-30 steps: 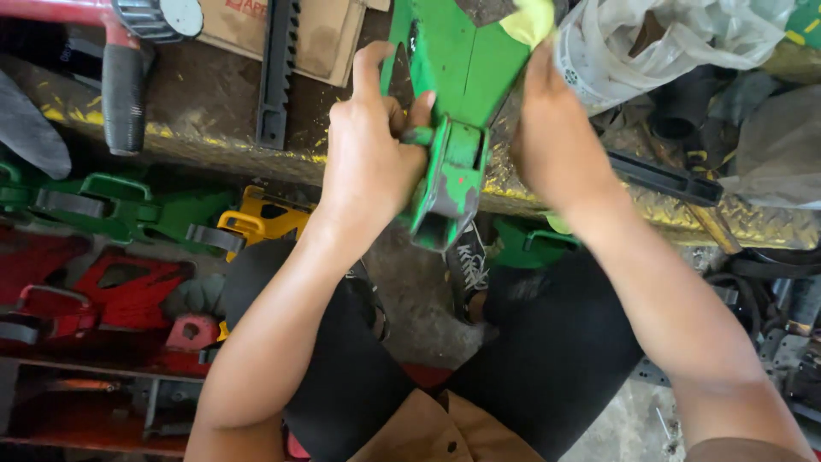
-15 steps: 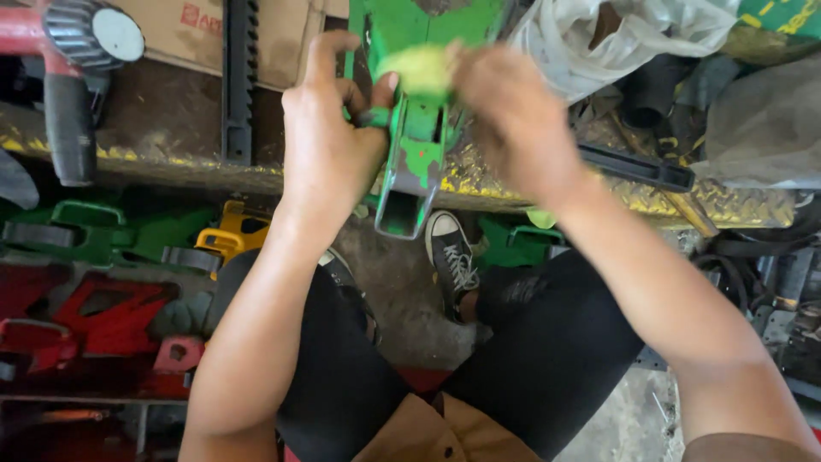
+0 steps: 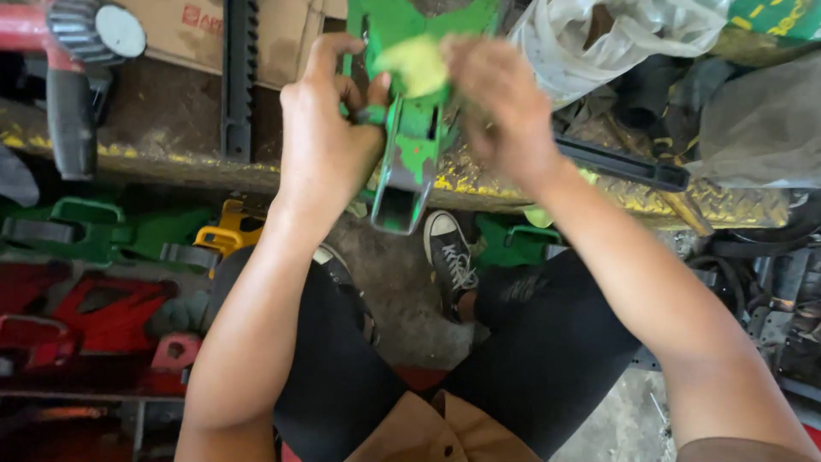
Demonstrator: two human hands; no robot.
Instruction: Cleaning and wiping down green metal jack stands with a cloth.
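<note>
A green painted metal part (image 3: 412,137), hollow at its near end, juts toward me over the edge of a worn metal bench (image 3: 154,128). My left hand (image 3: 329,128) grips its left side, thumb and fingers wrapped around it. My right hand (image 3: 496,107) is blurred and presses a yellow-green cloth (image 3: 415,64) against the top of the part. My legs in black trousers and a dark sneaker (image 3: 449,257) show below on the dirty floor.
A black toothed rack bar (image 3: 238,77) and cardboard lie on the bench at left, beside a red tool with a black handle (image 3: 68,111). A white plastic bag (image 3: 616,38) sits at right. Green, yellow and red metal parts are piled at lower left (image 3: 103,282).
My view has drifted so the green part sits higher and more central. My right hand has come down from the part's upper right with the cloth and now rubs across its top.
</note>
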